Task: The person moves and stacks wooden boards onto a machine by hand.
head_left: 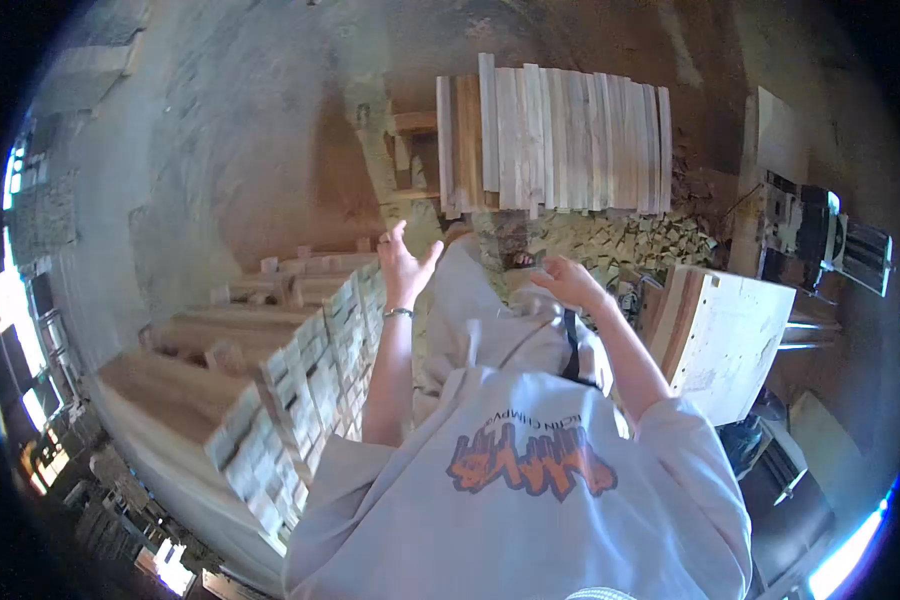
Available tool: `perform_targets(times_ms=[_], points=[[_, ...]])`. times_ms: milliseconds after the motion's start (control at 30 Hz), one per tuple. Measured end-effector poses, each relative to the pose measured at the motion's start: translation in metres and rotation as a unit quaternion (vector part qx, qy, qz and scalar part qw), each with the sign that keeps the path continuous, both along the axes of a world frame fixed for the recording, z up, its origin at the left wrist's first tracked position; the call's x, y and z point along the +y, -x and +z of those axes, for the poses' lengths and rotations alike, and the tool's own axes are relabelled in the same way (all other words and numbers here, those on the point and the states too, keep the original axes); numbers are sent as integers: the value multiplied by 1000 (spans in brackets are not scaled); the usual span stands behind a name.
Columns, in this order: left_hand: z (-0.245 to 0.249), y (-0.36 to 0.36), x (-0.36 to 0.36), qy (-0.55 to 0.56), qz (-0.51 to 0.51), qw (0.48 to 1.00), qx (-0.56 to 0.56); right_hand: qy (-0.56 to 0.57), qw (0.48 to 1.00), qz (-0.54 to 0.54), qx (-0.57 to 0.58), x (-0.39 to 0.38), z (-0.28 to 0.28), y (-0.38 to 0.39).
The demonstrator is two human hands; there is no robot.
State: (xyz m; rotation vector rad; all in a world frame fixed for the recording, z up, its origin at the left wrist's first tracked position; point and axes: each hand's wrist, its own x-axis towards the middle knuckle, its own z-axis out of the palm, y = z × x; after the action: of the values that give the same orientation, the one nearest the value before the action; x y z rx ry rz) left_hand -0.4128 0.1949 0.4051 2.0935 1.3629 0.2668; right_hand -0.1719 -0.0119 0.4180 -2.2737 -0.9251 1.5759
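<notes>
My left hand (406,265) is raised in front of my body with its fingers apart and nothing in it. A bracelet circles that wrist. My right hand (568,282) hangs before my right thigh, its fingers loosely bent and no object visible in them. Ahead of both hands lies a row of wooden planks (570,140), laid side by side on a support. To the left of my left hand stand stacks of cut timber (300,370), their ends facing me. Neither hand touches any wood.
Small wood offcuts (610,245) litter the floor below the planks. At my right is a pale board-topped block (735,335), with a dark machine (805,235) beyond it. A wooden frame (410,155) shows left of the planks.
</notes>
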Motion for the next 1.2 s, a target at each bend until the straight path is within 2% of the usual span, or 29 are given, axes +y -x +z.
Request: perform_targets(times_ms=[33, 100, 133, 167, 233, 267, 333, 400, 467, 500, 533, 567, 633, 667, 700, 800, 900, 967, 1033, 1067, 1100, 1133, 1167, 1200], points=[[-20, -9, 3, 48, -8, 999, 18, 12, 1000, 3, -4, 1, -8, -5], [-60, -24, 5, 91, -20, 995, 31, 54, 984, -169, -22, -7, -39, -9], [-77, -33, 9, 137, -42, 988, 53, 66, 977, -202, -31, -11, -64, -11], [-98, -46, 15, 179, -66, 979, 73, 72, 977, -200, -31, -18, -99, -13], [-146, -69, 23, 201, -74, 974, 77, 108, 966, -179, -154, -27, -179, -21], [-169, -83, 28, 215, -90, 968, 89, 157, 954, -246, -76, -8, -195, -32], [-218, -107, 34, 230, -123, 959, 111, 153, 932, -284, -163, 29, -231, -40], [-283, -135, 37, 131, -148, 976, 91, 101, 907, -341, -226, 72, -286, -59], [-328, -171, 34, 172, -68, 983, 9, 68, 881, -379, -276, 87, -338, -57], [-341, -187, 26, 184, -78, 979, 26, 88, 879, -386, -265, 92, -344, -49], [-353, -203, 17, 144, -55, 988, -16, 5, 886, -360, -291, 102, -346, -44], [-361, -214, 7, 106, -29, 992, -61, -78, 885, -329, -318, 107, -353, -35], [-362, -228, -8, 114, 0, 992, -44, -124, 898, -336, -254, 105, -374, -3], [-362, -230, -13, 110, 35, 993, -36, -93, 884, -433, -147, 109, -378, 11], [-364, -229, -13, 112, 33, 993, -31, -89, 884, -436, -144, 114, -376, 17], [-362, -220, -2, 131, 30, 991, -17, -112, 887, -367, -257, 128, -364, 25], [-357, -200, 19, 159, -13, 987, -35, -137, 876, -425, -184, 119, -359, 22], [-360, -176, 36, 192, -32, 980, 32, -113, 885, -413, -182, 96, -366, 20], [-363, -161, 48, 175, -22, 983, 47, 16, 811, -574, -115, 75, -374, 23], [-363, -157, 52, 147, -10, 989, 28, 22, 809, -575, -118, 75, -372, 23], [-362, -157, 55, 120, 2, 993, 9, 7, 757, -645, -102, 79, -369, 19], [-364, -159, 56, 146, -5, 989, 26, -7, 700, -709, -85, 84, -367, 15], [-361, -167, 55, 154, -6, 987, 33, 4, 699, -710, -86, 87, -367, 18], [-358, -181, 51, 162, -33, 985, 41, 25, 673, -729, -123, 93, -369, 22]])
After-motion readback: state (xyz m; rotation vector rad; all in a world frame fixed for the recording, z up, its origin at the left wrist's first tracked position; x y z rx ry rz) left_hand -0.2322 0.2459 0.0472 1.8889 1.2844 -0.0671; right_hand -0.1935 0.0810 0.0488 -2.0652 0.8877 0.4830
